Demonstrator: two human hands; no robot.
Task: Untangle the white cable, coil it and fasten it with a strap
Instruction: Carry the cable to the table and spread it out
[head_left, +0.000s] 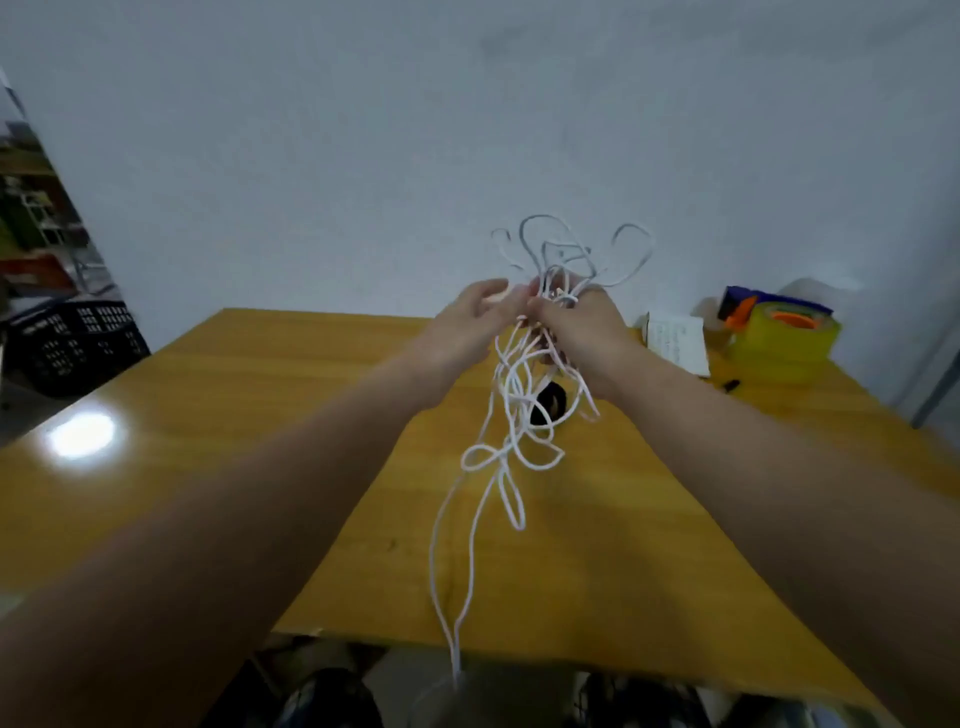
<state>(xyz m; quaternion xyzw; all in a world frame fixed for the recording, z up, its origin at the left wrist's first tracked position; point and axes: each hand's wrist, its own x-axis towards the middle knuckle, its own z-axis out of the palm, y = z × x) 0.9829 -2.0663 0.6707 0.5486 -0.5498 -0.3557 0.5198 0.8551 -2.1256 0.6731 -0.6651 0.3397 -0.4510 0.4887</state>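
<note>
White cable (514, 384) was up in the air between your 2 hands, well above the worktop (260, 415), and it was not yet untangled. Your right hand (582, 332) was clenched around the knotted middle of the bundle, with several loops springing up past it toward the wall. Your left hand (467, 322) reached in from the side so that its fingertips met the tangle just beside the right one. The blur there means I cannot tell whether you had pinched a strand or only touched it.

From that grip the cable's long axis ran nearly straight down and toward you. First came a cluster of small loops below the hands. Below them 1 long doubled run dropped past the near edge of the worktop.

The knot sat in the right hand, so the left was the free one and the nearer to the loose strands. Judging from this, drawing a strand out sideways to the left, away from the right fist, looked like the move to open the tangle.

A black strap roll (553, 400) lay on the worktop directly under the hanging loops, untouched.
</note>
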